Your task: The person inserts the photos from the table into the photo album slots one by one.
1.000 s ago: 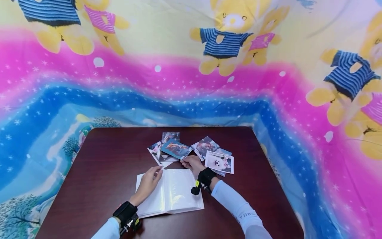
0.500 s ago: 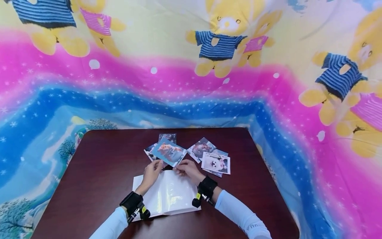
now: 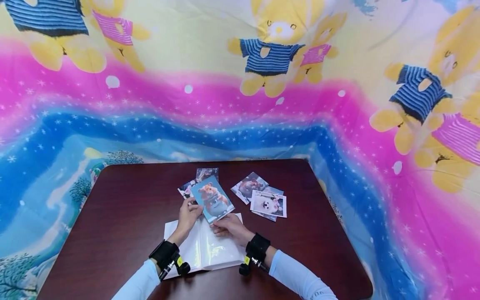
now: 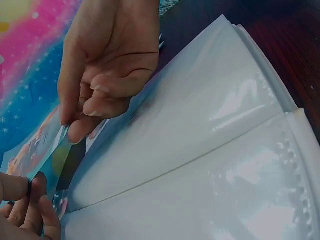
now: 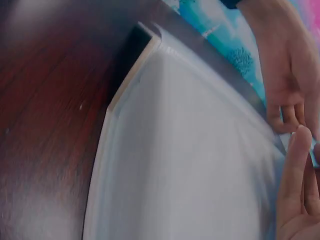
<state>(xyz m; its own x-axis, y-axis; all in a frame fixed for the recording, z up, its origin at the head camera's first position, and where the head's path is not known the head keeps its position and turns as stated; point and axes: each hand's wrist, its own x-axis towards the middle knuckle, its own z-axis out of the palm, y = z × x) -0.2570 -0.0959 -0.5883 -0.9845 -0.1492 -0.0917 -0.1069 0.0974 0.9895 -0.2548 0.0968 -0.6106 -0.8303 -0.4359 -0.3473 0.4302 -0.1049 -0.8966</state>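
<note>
A photo print of a hamster on a blue ground [image 3: 213, 199] is held tilted up over the far edge of an open photo album [image 3: 223, 252]. My left hand [image 3: 188, 216] pinches the print's left edge between thumb and fingers. At its lower corner my right hand [image 3: 233, 228] grips it too. The left wrist view shows the print edge-on, caught by the left hand [image 4: 112, 55] above and the right hand [image 4: 30, 210] below. Clear plastic sleeves cover the album's white pages [image 4: 200, 95]. In the right wrist view the print is mostly hidden behind the fingers.
Behind the held print lie more photos [image 3: 207, 173], partly covered by it. To the right is a second overlapping group, with a hamster picture [image 3: 249, 187] and a white dog picture [image 3: 268, 204]. Everything rests on a dark wooden table [image 3: 131, 208], and a patterned cloth [image 3: 210, 137] hangs around it.
The hamster photo has been lifted off the left pile, drawn nearer the album and turned more upright. My left hand has moved from the album's top edge to take hold of it.
</note>
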